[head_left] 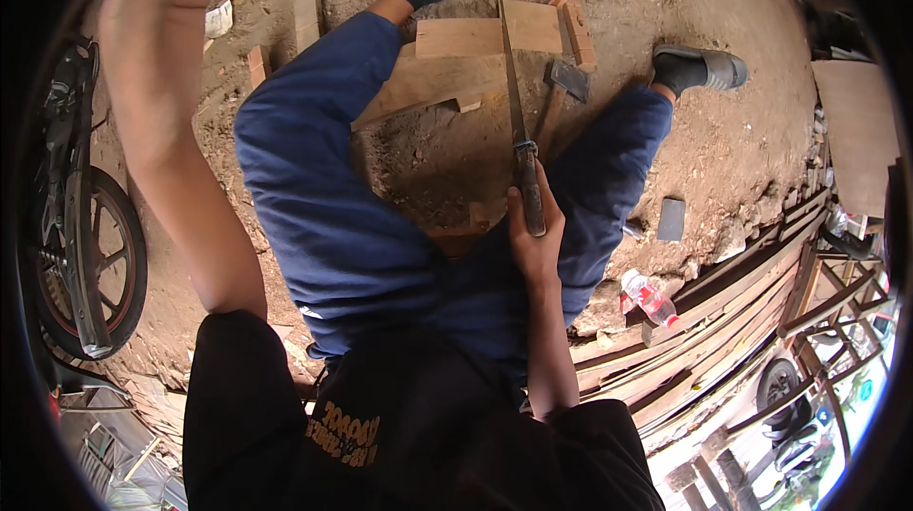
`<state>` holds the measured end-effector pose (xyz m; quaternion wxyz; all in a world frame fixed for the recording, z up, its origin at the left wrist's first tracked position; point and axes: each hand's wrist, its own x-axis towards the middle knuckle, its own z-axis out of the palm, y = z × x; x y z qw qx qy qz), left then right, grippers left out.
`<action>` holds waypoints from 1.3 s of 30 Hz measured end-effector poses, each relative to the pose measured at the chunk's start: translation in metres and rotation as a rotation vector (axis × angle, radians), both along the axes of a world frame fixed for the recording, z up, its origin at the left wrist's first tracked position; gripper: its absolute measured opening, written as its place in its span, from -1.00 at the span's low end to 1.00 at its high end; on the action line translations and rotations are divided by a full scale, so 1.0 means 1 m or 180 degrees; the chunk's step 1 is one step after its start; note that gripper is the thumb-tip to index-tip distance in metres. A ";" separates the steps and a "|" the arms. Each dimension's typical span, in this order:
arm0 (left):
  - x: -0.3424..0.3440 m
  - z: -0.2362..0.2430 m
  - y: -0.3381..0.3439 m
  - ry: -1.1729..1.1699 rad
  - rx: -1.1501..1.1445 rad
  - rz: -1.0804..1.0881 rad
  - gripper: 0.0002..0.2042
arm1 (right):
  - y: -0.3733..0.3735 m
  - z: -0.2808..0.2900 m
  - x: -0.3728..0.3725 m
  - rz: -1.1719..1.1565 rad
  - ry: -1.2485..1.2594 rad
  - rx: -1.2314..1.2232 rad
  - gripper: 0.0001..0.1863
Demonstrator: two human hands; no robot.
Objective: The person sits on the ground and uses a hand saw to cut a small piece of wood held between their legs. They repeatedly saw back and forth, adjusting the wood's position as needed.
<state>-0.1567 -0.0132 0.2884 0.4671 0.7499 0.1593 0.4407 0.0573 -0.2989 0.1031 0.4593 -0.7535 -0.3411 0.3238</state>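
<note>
My right hand (pixel 537 226) is wrapped round the dark handle of a long, narrow machete (pixel 514 93) in front of my lap. Its blade points away from me and crosses over a light wooden block (pixel 461 38); whether it touches the wood I cannot tell. Under and nearer than that block lies a wider wooden board (pixel 433 83), between my legs. Raised high at the upper left, my left hand (pixel 157 26) is close to the camera and blurred. Its fingers look stretched out, with nothing seen in them, and the top edge cuts them off.
A tool with a dark flat head (pixel 571 79) and wooden handle lies by my right shin, near a reddish wood piece (pixel 576 33). A dark rectangular slab (pixel 670 219), a plastic bottle (pixel 651 300) and stacked planks (pixel 704 297) are at right. A motorcycle (pixel 90 254) stands at left.
</note>
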 end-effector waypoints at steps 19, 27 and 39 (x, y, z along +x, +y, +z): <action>-0.337 -0.331 -0.482 0.1755 -0.4871 0.1740 -0.67 | 0.004 -0.008 0.010 -0.0039 -0.0047 -0.0049 -0.42; -0.253 -0.321 -0.479 0.1864 -0.5723 0.2111 -0.68 | 0.010 -0.012 0.008 0.0123 -0.0273 0.0074 -0.41; -0.138 -0.181 -0.087 0.0884 -0.1199 0.3002 -0.73 | 0.001 -0.014 0.014 -0.0032 -0.0175 0.0031 -0.43</action>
